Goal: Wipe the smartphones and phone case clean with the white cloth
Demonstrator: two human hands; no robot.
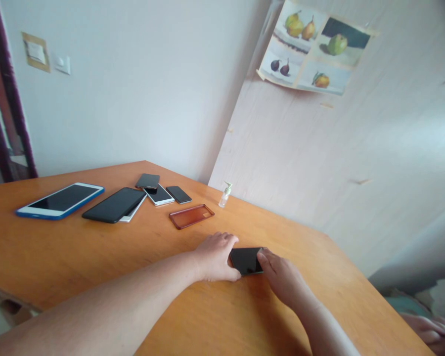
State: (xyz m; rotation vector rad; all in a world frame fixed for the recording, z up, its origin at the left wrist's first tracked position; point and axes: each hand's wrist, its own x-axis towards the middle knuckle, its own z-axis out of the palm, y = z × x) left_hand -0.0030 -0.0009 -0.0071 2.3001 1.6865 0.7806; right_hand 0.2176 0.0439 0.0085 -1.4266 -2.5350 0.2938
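Observation:
A dark smartphone [246,260] lies screen up, low over or on the wooden table, between both hands. My left hand [217,258] grips its left end, with the thumb at the near edge and the fingers at the far edge. At the opposite end my right hand [280,272] holds it, thumb resting on the screen corner and the other fingers mostly hidden. Just beyond the left hand lies a reddish-brown translucent phone case [192,216]. A small clear pump bottle [225,195] with a pale green top stands upright behind them.
Farther left on the table [152,247] are a tablet in a blue case [61,200], a black tablet [114,204] over a white device, and several phones, including a white one [158,194]. A leaning board [300,163] borders the far side. Someone's hand [430,329] shows lower right.

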